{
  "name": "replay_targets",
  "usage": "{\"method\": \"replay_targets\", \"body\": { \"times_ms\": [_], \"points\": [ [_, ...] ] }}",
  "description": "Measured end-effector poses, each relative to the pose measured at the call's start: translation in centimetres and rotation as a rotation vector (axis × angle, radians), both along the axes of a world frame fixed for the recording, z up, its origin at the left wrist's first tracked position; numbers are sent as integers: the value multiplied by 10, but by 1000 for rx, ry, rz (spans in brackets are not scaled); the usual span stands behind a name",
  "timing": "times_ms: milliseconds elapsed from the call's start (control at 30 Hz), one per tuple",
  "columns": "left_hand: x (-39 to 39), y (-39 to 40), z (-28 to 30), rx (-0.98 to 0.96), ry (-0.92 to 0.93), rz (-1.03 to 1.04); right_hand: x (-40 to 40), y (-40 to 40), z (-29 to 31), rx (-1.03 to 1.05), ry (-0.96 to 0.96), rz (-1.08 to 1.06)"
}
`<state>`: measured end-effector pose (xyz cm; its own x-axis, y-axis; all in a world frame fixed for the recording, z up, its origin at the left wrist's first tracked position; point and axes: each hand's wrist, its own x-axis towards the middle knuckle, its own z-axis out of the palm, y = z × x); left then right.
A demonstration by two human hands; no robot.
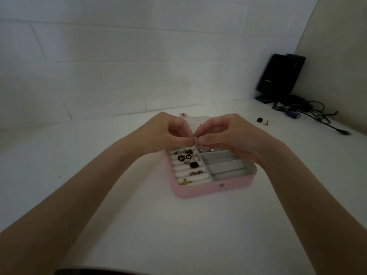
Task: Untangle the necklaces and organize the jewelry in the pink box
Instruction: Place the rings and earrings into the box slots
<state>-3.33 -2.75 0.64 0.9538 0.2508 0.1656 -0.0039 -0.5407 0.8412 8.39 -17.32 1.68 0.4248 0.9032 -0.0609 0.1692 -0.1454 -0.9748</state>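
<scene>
The pink box [208, 190] looks like matt faux leather, smooth, with a shiny metal snap [221, 185] on the front. Inside it's lined in soft pale grey velvety cloth, ring rolls [184, 172] included. The rings [187, 156] have glossy enamel-looking faces and gold-tone metal. Tabletop [139, 225] is smooth matt white. The speaker [280, 73] in the corner is glossy black plastic.
</scene>
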Motion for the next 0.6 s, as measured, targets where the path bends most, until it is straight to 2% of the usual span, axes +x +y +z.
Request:
{"method": "replay_targets", "body": {
  "times_ms": [67, 167, 333, 500, 600],
  "points": [
    [-4, 3, 0, -10, 8, -49, -1, 0, -1, 9, 46, 32],
    [-12, 7, -6, -149, -29, -79, -3, -1, 1, 60, 123, 79],
    [-14, 9, -16, -258, -128, -21, -9, 1, 6, 54, 47, 86],
    [-8, 7, -13, -111, -163, 42, -14, 5, 8, 33, -180, -3],
    [-7, 8, -10, 34, -202, 44, -15, 5, 9, 35, -242, -24]
  ]
}}
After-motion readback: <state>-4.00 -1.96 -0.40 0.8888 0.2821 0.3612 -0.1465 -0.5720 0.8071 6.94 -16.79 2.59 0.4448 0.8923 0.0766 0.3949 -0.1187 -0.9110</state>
